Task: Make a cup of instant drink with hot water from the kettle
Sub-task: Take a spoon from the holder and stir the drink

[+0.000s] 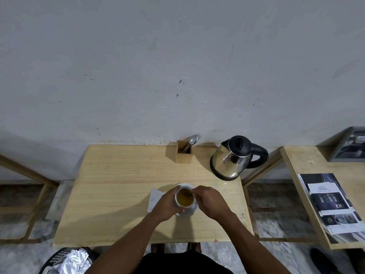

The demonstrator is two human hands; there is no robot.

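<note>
A white cup [184,198] holding yellow-brown liquid stands on a white saucer [191,211] near the middle of the wooden table [118,194]. My left hand [167,204] wraps around the cup's left side. My right hand [209,200] hovers at the cup's right rim, fingers pinched on something thin dipped in the liquid; I cannot tell what it is. A steel kettle [230,161] with a black lid and handle stands at the table's far right corner, apart from both hands.
A wooden holder [183,155] with a spoon and fork stands at the back edge by the wall. White paper [155,196] lies left of the saucer. A second table with printed sheets [333,202] is on the right. A basket [67,260] sits on the floor.
</note>
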